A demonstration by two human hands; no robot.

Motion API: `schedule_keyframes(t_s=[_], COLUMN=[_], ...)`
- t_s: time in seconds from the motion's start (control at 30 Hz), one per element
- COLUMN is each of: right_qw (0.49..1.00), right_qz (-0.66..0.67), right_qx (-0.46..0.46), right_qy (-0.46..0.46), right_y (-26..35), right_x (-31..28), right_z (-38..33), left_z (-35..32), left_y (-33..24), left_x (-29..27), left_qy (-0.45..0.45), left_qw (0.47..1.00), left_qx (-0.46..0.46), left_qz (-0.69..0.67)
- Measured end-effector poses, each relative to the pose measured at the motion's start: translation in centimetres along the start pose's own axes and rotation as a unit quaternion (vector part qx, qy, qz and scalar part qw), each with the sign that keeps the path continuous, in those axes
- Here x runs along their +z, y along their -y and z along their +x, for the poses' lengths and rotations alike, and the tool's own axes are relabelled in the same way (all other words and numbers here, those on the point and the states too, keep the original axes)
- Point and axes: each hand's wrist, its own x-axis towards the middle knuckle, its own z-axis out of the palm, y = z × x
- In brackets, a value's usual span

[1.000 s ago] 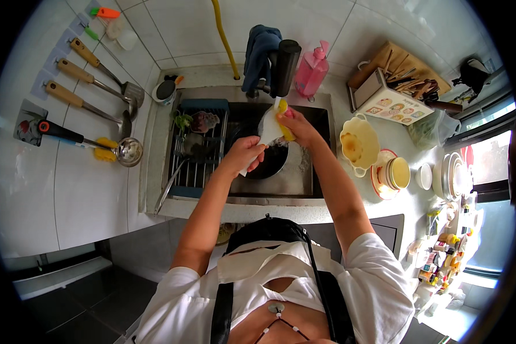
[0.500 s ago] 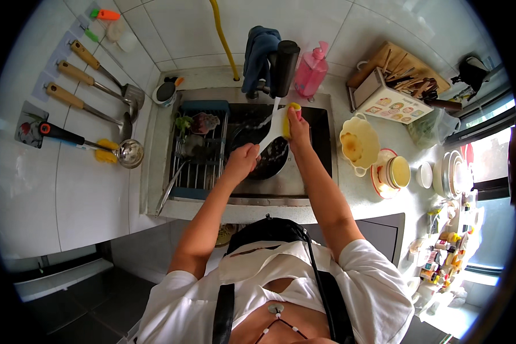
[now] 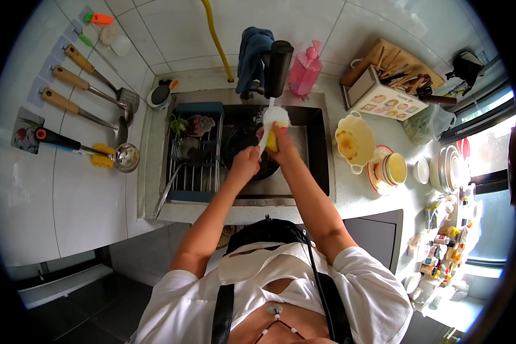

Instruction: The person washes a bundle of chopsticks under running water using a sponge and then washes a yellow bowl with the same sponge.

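My left hand [image 3: 247, 163] is closed around the handle of a white ladle [image 3: 276, 116], holding it slanted over the sink [image 3: 312, 149]. A stream from the black faucet [image 3: 280, 67] lands on its round head. In my right hand [image 3: 284, 144] a yellow and pink sponge [image 3: 272, 143] is gripped, pressed near the upper part of the handle. Below both hands a dark round pan [image 3: 235, 140] rests in the sink, partly hidden by them.
A blue-edged drying rack [image 3: 198, 194] covers the sink's left side. Behind stand a pink pump bottle [image 3: 304, 71] and a blue cloth [image 3: 252, 57]. To the right are a cream scalloped dish [image 3: 354, 140], yellow bowls [image 3: 394, 168] and a utensil holder [image 3: 384, 97]. Ladles and turners hang at left.
The ladle has tilted more upright, its round head now under the stream. My right hand and the sponge have moved left and nearer to me, from the head toward the handle.
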Motion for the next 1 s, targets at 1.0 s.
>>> schedule_keyframes(t_s=[1.0], right_qw=[0.985], right_qz=[0.043], right_qx=[-0.06], right_qy=[0.153], right_y=[-0.1], right_x=[-1.0], right_z=[1.1], left_z=[0.0], left_y=[1.7], left_x=[-0.7], left_qy=[0.069], left_qw=[0.984], left_qx=[-0.128], left_qz=[-0.105])
